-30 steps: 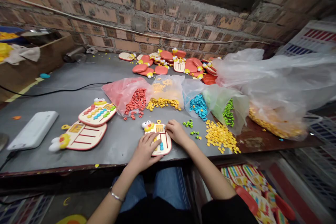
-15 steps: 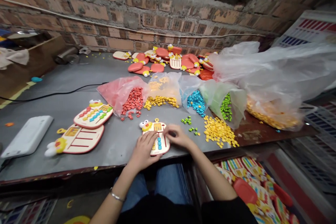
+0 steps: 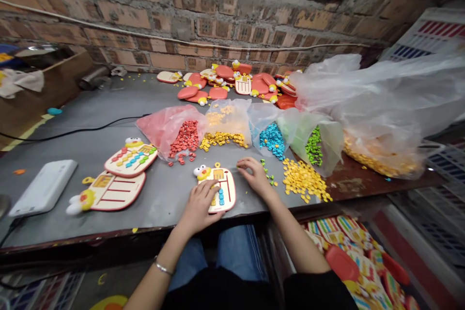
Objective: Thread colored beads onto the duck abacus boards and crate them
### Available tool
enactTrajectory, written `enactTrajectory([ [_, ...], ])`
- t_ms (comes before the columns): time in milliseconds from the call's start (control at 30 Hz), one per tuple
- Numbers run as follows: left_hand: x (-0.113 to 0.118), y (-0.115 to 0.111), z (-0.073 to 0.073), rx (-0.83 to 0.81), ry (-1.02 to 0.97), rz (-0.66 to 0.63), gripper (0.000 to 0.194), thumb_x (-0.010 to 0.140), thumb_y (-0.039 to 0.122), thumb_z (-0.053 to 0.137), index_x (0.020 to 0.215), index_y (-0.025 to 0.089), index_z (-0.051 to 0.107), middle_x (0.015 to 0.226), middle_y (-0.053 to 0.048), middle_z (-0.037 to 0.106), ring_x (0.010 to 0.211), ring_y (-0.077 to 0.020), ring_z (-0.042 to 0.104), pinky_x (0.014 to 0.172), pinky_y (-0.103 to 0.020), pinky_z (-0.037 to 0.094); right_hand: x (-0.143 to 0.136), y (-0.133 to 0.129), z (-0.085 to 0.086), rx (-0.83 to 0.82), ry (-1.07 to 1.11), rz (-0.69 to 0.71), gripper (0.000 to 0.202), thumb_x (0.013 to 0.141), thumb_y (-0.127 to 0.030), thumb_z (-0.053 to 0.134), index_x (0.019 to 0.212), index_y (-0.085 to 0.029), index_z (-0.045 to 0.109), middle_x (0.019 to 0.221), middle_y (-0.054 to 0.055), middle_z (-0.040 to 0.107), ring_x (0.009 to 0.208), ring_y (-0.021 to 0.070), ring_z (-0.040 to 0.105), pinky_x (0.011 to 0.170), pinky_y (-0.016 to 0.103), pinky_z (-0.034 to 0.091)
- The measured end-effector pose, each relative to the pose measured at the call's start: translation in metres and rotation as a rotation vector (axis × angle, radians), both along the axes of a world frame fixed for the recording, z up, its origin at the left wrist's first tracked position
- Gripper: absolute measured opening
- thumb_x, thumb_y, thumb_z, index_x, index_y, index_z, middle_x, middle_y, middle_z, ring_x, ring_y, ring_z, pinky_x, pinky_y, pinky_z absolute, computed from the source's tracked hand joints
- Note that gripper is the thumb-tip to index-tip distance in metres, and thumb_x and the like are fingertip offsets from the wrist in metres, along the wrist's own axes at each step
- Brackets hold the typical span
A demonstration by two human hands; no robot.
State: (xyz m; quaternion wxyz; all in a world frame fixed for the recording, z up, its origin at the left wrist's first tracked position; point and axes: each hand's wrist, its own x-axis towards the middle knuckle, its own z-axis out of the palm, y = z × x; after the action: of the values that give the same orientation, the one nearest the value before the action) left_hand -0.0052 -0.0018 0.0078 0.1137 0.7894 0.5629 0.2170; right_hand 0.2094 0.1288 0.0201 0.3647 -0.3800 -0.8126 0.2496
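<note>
My left hand (image 3: 198, 206) grips a cream, duck-headed toy board (image 3: 229, 189) with a red edge, fingers across its left side and thumb at its lower edge. Blue beads (image 3: 221, 196) sit in one slot of this board, and yellow ones show partly beside my fingers. The slot at the right is bare. Just right of the board, my right hand (image 3: 254, 177) is raised in a pinch; anything between the fingertips is too small to make out. Close by it lie loose green beads (image 3: 267, 170) and a spread pile of yellow beads (image 3: 305, 180).
Bags of red beads (image 3: 185, 136), yellow beads (image 3: 223, 140), blue beads (image 3: 271, 139) and green beads (image 3: 313, 146) line the table behind. Two boards (image 3: 121, 191) overlap at left near a white box-shaped device (image 3: 45, 188). More boards (image 3: 225, 73) are heaped by the wall.
My right hand has moved off the board to the right, fingers pinched. My left hand stays on the board. The view has shifted slightly.
</note>
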Motion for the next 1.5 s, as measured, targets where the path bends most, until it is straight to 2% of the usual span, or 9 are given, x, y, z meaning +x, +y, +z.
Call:
enactTrajectory([
  [233, 0.0, 0.001, -0.001, 0.019, 0.029, -0.004, 0.053, 0.079, 0.038, 0.06, 0.128, 0.021, 0.05, 0.142, -0.012, 0.046, 0.129, -0.0298, 0.04, 0.1, -0.043, 0.034, -0.045, -0.009, -0.008, 0.134, -0.371, 0.042, 0.01, 0.087, -0.015, 0.059, 0.084, -0.019, 0.068, 0.084, 0.006, 0.063, 0.09, 0.0205, 0.053, 0.079, 0.033, 0.042],
  [433, -0.002, 0.003, -0.005, 0.059, 0.043, -0.017, 0.052, 0.078, 0.037, 0.061, 0.127, 0.021, 0.051, 0.141, -0.011, 0.048, 0.128, -0.0301, 0.041, 0.098, -0.042, 0.036, -0.009, -0.022, 0.012, 0.028, -0.279, 0.328, 0.005, 0.086, -0.02, 0.062, 0.083, -0.02, 0.067, 0.082, 0.002, 0.066, 0.083, 0.016, 0.057, 0.079, 0.028, 0.043],
  [500, -0.003, 0.003, -0.007, 0.072, 0.048, -0.018, 0.052, 0.078, 0.038, 0.061, 0.126, 0.021, 0.051, 0.14, -0.011, 0.048, 0.128, -0.0304, 0.042, 0.097, -0.042, 0.036, 0.017, -0.007, 0.014, 0.006, -0.144, 0.186, 0.009, 0.088, -0.022, 0.059, 0.088, -0.02, 0.067, 0.086, 0.002, 0.067, 0.083, 0.016, 0.059, 0.079, 0.028, 0.044],
  [633, -0.004, 0.004, -0.009, 0.09, 0.041, -0.02, 0.052, 0.079, 0.04, 0.061, 0.126, 0.021, 0.052, 0.14, -0.011, 0.049, 0.127, -0.0308, 0.043, 0.096, -0.042, 0.037, 0.07, 0.052, 0.005, 0.082, -0.191, -0.375, 0.017, 0.087, -0.014, 0.051, 0.092, -0.017, 0.068, 0.093, 0.007, 0.065, 0.088, 0.0197, 0.059, 0.079, 0.03, 0.046],
  [867, -0.003, 0.002, -0.008, 0.064, 0.028, -0.015, 0.053, 0.077, 0.037, 0.063, 0.126, 0.021, 0.051, 0.141, -0.012, 0.048, 0.128, -0.0305, 0.041, 0.097, -0.042, 0.036, 0.101, 0.109, -0.005, 0.125, -0.757, -0.423, 0.025, 0.085, -0.01, 0.047, 0.096, -0.015, 0.068, 0.106, 0.013, 0.062, 0.096, 0.023, 0.056, 0.08, 0.03, 0.043],
  [1033, -0.001, 0.001, -0.004, 0.039, 0.017, -0.005, 0.054, 0.076, 0.035, 0.064, 0.126, 0.022, 0.05, 0.141, -0.011, 0.047, 0.129, -0.0303, 0.04, 0.1, -0.043, 0.034, 0.076, 0.083, 0.0, 0.179, -0.379, -0.378, 0.018, 0.083, -0.011, 0.05, 0.091, -0.015, 0.065, 0.096, 0.011, 0.063, 0.09, 0.0223, 0.058, 0.083, 0.032, 0.045],
  [1167, 0.0, 0.001, -0.002, 0.023, 0.005, -0.005, 0.055, 0.075, 0.036, 0.065, 0.126, 0.021, 0.05, 0.142, -0.012, 0.046, 0.129, -0.0306, 0.04, 0.1, -0.044, 0.033, 0.022, 0.031, -0.002, 0.117, -0.005, -0.085, 0.01, 0.085, -0.015, 0.054, 0.09, -0.019, 0.062, 0.093, 0.006, 0.064, 0.085, 0.0188, 0.06, 0.076, 0.03, 0.049],
  [1333, -0.001, 0.001, -0.002, 0.019, 0.003, -0.013, 0.055, 0.077, 0.037, 0.064, 0.127, 0.021, 0.049, 0.143, -0.012, 0.045, 0.13, -0.0303, 0.038, 0.101, -0.044, 0.033, -0.032, -0.001, -0.018, 0.093, -0.095, 0.155, 0.012, 0.083, -0.009, 0.058, 0.08, -0.018, 0.063, 0.086, 0.006, 0.064, 0.085, 0.0188, 0.057, 0.08, 0.032, 0.047],
  [1500, -0.001, 0.001, -0.004, 0.01, -0.022, -0.018, 0.058, 0.077, 0.038, 0.064, 0.129, 0.02, 0.047, 0.143, -0.012, 0.044, 0.131, -0.031, 0.037, 0.1, -0.044, 0.034, -0.033, 0.001, -0.015, 0.071, -0.199, 0.188, 0.015, 0.082, -0.005, 0.059, 0.073, -0.016, 0.062, 0.076, 0.004, 0.058, 0.077, 0.0168, 0.053, 0.072, 0.028, 0.044],
])
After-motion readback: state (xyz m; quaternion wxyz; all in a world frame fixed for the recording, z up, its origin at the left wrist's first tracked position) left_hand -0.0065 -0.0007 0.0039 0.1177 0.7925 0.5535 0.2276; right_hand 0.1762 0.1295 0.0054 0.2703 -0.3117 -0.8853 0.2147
